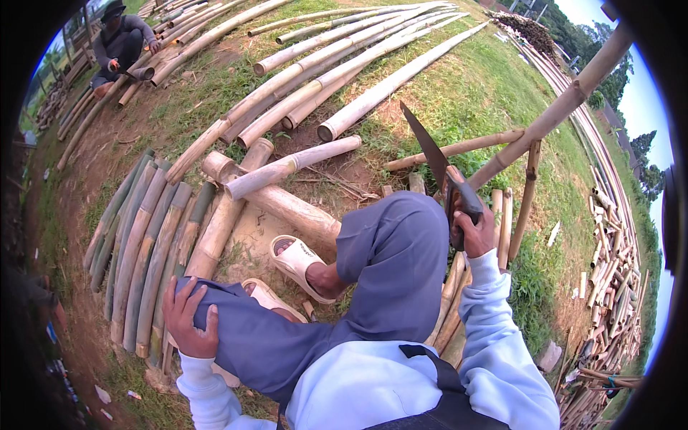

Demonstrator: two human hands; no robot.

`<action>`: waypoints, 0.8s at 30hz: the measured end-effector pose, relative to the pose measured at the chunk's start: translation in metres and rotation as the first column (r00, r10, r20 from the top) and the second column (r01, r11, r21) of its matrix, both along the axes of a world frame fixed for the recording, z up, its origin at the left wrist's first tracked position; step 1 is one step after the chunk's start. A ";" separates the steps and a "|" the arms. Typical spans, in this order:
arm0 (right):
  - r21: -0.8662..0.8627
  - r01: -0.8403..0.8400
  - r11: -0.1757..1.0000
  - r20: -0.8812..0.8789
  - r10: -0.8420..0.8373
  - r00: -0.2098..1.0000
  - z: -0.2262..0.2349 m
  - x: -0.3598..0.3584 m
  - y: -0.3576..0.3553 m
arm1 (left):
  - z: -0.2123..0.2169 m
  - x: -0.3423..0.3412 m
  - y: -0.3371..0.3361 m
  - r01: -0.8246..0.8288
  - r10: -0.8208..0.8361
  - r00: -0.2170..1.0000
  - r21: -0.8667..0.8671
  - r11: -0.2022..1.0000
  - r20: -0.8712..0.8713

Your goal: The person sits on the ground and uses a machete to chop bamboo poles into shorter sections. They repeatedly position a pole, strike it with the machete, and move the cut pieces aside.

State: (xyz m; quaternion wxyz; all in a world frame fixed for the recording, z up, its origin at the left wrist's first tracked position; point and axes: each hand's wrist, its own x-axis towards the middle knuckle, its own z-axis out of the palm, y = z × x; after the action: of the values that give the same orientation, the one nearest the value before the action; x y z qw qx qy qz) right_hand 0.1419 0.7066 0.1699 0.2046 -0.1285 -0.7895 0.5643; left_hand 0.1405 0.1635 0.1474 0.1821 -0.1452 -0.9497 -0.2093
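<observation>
My right hand (477,235) is wrapped round the dark handle of a handsaw (428,149), held beside my right knee. The saw's blade points up and away from me, touching no bamboo that I can make out. On my left knee rests my left hand (190,320), fingers spread and holding nothing. In front of my feet a short bamboo piece (295,168) lies across thicker bamboo poles (287,213). Left of these, several cut bamboo lengths (147,261) lie side by side in a bundle.
Long bamboo poles (401,89) fan out over the grass ahead. A slanting pole on props (552,118) stands at my right. Further right is a heap of cut bamboo (613,287). At the far left another person (122,43) crouches with a saw by some poles.
</observation>
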 end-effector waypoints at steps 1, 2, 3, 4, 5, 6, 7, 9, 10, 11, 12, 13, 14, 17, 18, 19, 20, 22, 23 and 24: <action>0.103 -0.046 0.994 0.026 0.043 0.999 -0.006 -0.012 -0.007 | 0.001 0.000 0.000 0.016 -0.016 1.000 -0.023 1.000 -0.015; 0.207 -0.089 0.974 0.058 0.079 0.995 -0.012 -0.023 -0.012 | 0.000 -0.002 0.001 0.036 -0.037 0.999 -0.043 0.998 -0.028; 0.344 -0.119 0.931 0.095 0.092 0.991 -0.022 -0.033 -0.013 | -0.002 -0.003 0.004 0.012 -0.012 0.999 -0.006 1.000 -0.034; 0.466 -0.159 0.870 0.131 0.109 0.985 -0.040 -0.047 -0.016 | -0.001 -0.002 0.003 -0.001 0.001 1.000 -0.004 1.000 -0.028; 0.515 -0.171 0.840 0.212 0.068 0.975 -0.061 -0.060 -0.021 | -0.001 -0.001 0.001 -0.016 0.016 1.000 -0.002 1.000 -0.021; 0.567 -0.190 0.801 0.292 0.021 0.956 -0.081 -0.071 -0.025 | -0.001 -0.002 0.001 -0.032 0.032 0.999 0.009 0.999 -0.011; 0.615 -0.180 0.767 0.231 0.043 0.972 -0.101 -0.078 -0.026 | -0.002 -0.004 0.004 -0.042 0.043 0.999 0.016 0.999 -0.006; 0.631 -0.208 0.748 0.323 -0.010 0.946 -0.129 -0.094 -0.042 | -0.002 -0.004 0.006 -0.077 0.077 0.997 0.004 0.997 0.009; 0.647 -0.227 0.728 0.360 -0.030 0.932 -0.157 -0.101 -0.043 | -0.001 -0.005 0.008 -0.082 0.082 0.996 0.004 0.997 0.020; 0.684 -0.228 0.693 0.365 -0.054 0.929 -0.175 -0.106 -0.050 | 0.000 -0.006 0.008 -0.091 0.091 0.995 0.002 0.996 0.032; 0.650 -0.272 0.710 0.449 -0.069 0.891 -0.192 -0.110 -0.055 | 0.002 -0.006 0.008 -0.098 0.097 0.994 0.002 0.995 0.045; 0.679 -0.293 0.673 0.446 -0.061 0.893 -0.217 -0.111 -0.057 | 0.003 -0.006 0.007 -0.102 0.103 0.993 -0.004 0.995 0.055; 0.711 -0.306 0.634 0.437 -0.057 0.898 -0.243 -0.109 -0.058 | 0.003 -0.006 0.006 -0.102 0.102 0.993 -0.005 0.995 0.061; 0.670 -0.456 0.586 0.564 -0.003 0.826 -0.279 -0.102 -0.065 | 0.000 -0.005 0.002 -0.122 0.122 0.989 -0.001 0.993 0.083; 0.648 -0.515 0.561 0.617 0.010 0.787 -0.290 -0.101 -0.059 | -0.002 -0.006 0.001 -0.122 0.121 0.988 0.006 0.993 0.092; 0.588 -0.610 0.530 0.716 0.008 0.698 -0.278 -0.114 -0.072 | -0.003 -0.003 -0.004 -0.143 0.142 0.984 -0.001 0.990 0.103; 0.520 -0.699 0.491 0.801 0.005 0.599 -0.243 -0.138 -0.092 | -0.004 0.001 -0.010 -0.172 0.172 0.979 -0.007 0.985 0.111; 0.472 -0.783 0.406 0.865 -0.042 0.500 -0.208 -0.175 -0.099 | -0.006 -0.001 -0.011 -0.176 0.174 0.976 0.008 0.984 0.130; 0.507 -0.691 0.515 0.788 0.048 0.613 -0.203 -0.189 -0.103 | -0.007 -0.003 -0.011 -0.175 0.172 0.976 0.009 0.985 0.135; 0.513 -0.593 0.621 0.685 0.120 0.719 -0.200 -0.204 -0.110 | -0.008 -0.005 -0.011 -0.176 0.173 0.975 0.009 0.984 0.140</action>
State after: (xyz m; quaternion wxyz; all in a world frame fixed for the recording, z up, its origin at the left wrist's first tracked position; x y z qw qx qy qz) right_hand -0.0618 0.5964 -0.0305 -0.1420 -0.0390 -0.9727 0.1794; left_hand 0.1350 0.1529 0.1397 0.1350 -0.0444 -0.9669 -0.2120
